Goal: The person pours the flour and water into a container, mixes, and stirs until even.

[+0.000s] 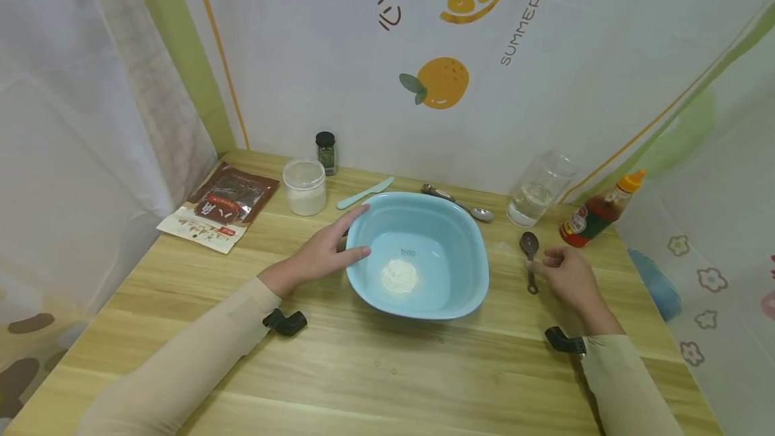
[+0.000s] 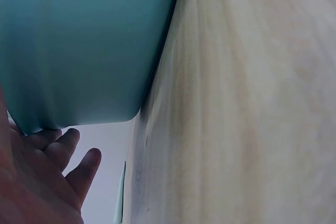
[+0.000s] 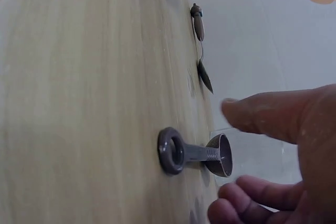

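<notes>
A light blue basin (image 1: 445, 301) stands on the wooden table with a small heap of white powder (image 1: 399, 276) in it. My left hand (image 1: 317, 251) holds its left side, thumb over the rim and other fingers (image 2: 63, 148) against the outer wall. To the basin's right lies a dark brown measuring spoon (image 1: 529, 244), bowl toward the back. My right hand (image 1: 568, 276) is beside its handle; in the right wrist view the thumb and fingers are parted, and the measuring spoon (image 3: 194, 153) lies beyond them on the table, not gripped.
Along the back are a brown-and-white spice packet (image 1: 220, 207), a jar of white powder (image 1: 305, 187), a dark-capped spice jar (image 1: 325, 153), a mint-green spreader (image 1: 365, 194), a metal spoon (image 1: 481, 214), a glass with clear liquid (image 1: 533, 202) and a red sauce bottle (image 1: 596, 210).
</notes>
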`<action>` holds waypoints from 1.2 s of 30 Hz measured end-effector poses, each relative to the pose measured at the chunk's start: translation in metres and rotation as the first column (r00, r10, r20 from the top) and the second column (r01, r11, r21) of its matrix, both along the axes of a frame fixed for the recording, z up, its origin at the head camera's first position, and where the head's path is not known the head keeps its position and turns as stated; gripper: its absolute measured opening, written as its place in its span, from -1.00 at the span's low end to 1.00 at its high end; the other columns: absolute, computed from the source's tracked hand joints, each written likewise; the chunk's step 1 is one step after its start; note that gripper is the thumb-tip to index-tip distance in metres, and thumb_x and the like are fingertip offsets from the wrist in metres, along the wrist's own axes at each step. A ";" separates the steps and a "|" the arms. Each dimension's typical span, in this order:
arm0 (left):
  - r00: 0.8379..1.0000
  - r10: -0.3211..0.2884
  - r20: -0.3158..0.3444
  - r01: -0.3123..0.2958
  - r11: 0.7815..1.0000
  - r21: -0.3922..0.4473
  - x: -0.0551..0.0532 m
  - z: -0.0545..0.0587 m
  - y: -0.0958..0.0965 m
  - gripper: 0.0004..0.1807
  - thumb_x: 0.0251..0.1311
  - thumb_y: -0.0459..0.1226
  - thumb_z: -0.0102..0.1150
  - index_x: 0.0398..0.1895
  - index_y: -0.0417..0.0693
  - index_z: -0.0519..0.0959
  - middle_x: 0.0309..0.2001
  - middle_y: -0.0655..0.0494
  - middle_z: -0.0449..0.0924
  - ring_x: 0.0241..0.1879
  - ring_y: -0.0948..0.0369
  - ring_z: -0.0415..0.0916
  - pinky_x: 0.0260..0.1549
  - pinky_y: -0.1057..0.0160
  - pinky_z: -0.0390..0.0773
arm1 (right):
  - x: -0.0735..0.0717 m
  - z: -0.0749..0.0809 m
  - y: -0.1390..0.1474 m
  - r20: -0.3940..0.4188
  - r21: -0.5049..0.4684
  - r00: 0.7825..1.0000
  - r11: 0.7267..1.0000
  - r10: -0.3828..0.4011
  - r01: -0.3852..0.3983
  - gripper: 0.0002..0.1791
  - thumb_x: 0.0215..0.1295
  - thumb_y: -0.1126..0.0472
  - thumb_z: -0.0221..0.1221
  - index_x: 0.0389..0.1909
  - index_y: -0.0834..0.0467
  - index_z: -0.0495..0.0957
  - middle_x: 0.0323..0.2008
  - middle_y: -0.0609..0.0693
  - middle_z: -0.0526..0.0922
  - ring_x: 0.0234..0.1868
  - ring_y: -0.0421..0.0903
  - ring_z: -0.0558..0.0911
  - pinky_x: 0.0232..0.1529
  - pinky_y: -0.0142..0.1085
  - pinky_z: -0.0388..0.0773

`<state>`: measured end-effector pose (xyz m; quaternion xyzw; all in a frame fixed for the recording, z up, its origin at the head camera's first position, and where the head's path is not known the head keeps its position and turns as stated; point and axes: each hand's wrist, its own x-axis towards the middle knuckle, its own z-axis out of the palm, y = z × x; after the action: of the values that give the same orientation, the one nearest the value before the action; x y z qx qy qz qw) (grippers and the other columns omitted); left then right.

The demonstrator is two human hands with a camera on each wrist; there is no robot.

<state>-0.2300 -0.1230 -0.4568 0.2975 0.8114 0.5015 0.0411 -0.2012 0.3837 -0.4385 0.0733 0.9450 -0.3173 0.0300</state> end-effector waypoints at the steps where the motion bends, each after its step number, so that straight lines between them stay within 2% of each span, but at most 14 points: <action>1: 1.000 -0.003 -0.002 0.003 1.000 0.000 0.000 0.000 0.000 -0.04 0.54 -0.09 0.29 0.84 -0.05 0.03 0.73 -0.22 0.16 0.49 -0.22 0.50 0.37 -0.19 0.63 | 0.000 0.000 0.001 0.018 0.012 1.000 1.000 0.009 -0.009 -0.18 0.59 -0.11 0.32 0.39 0.55 0.42 0.22 0.52 0.61 0.19 0.39 0.63 0.12 0.14 0.64; 5: 1.000 -0.007 -0.004 0.008 1.000 0.008 -0.002 -0.003 0.001 -0.05 0.55 -0.09 0.27 0.84 -0.07 0.04 0.73 -0.24 0.15 0.47 -0.24 0.50 0.34 -0.21 0.66 | -0.001 -0.002 0.004 0.056 0.054 0.997 0.997 0.051 -0.054 -0.27 0.58 -0.13 0.32 0.28 0.50 0.53 0.15 0.47 0.65 0.12 0.34 0.66 0.12 0.17 0.64; 10: 1.000 -0.004 -0.016 0.004 1.000 0.015 -0.002 -0.006 -0.002 -0.06 0.57 -0.08 0.27 0.84 -0.07 0.04 0.72 -0.26 0.18 0.45 -0.24 0.52 0.29 -0.19 0.70 | -0.003 -0.001 0.005 0.073 0.087 0.994 0.992 0.083 -0.090 -0.27 0.56 -0.20 0.33 0.20 0.46 0.59 0.09 0.40 0.68 0.06 0.29 0.66 0.09 0.19 0.64; 16: 1.000 -0.004 -0.021 0.004 1.000 0.013 -0.001 -0.005 -0.001 -0.06 0.56 -0.08 0.28 0.84 -0.07 0.04 0.72 -0.25 0.19 0.46 -0.24 0.52 0.29 -0.19 0.70 | -0.003 0.000 0.006 0.111 0.118 0.990 0.988 0.083 -0.096 -0.32 0.56 -0.21 0.33 0.10 0.42 0.64 0.02 0.35 0.70 -0.01 0.23 0.65 -0.02 0.09 0.64; 22: 1.000 -0.002 -0.011 0.002 1.000 0.004 -0.001 -0.003 0.000 -0.04 0.55 -0.06 0.30 0.84 -0.02 0.04 0.72 -0.22 0.19 0.47 -0.21 0.52 0.30 -0.14 0.70 | -0.002 0.001 0.008 0.142 0.130 0.987 0.987 0.080 -0.099 -0.35 0.57 -0.20 0.32 0.05 0.41 0.68 0.01 0.34 0.72 -0.03 0.22 0.66 -0.05 0.11 0.66; 30: 1.000 -0.005 -0.011 0.005 1.000 0.000 -0.002 -0.004 0.001 -0.04 0.55 -0.06 0.29 0.84 -0.02 0.04 0.72 -0.22 0.18 0.47 -0.20 0.51 0.33 -0.16 0.68 | -0.001 0.000 0.012 0.152 0.157 0.985 0.981 0.087 -0.111 -0.48 0.58 -0.12 0.31 -0.13 0.34 0.74 -0.14 0.22 0.77 -0.14 0.13 0.65 -0.20 -0.12 0.57; 36: 1.000 -0.002 0.001 0.002 1.000 0.008 0.000 -0.002 0.000 -0.05 0.55 -0.09 0.28 0.84 -0.03 0.04 0.73 -0.23 0.17 0.46 -0.24 0.52 0.27 -0.17 0.71 | -0.001 0.000 0.010 0.139 0.154 0.986 0.981 0.097 -0.118 -0.56 0.59 -0.08 0.30 -0.23 0.27 0.74 -0.26 0.11 0.77 -0.25 0.05 0.59 -0.27 -0.19 0.49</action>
<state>-0.2300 -0.1228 -0.4584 0.2982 0.8091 0.5048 0.0410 -0.2019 0.3933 -0.4381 0.0449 0.9662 -0.2319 0.1028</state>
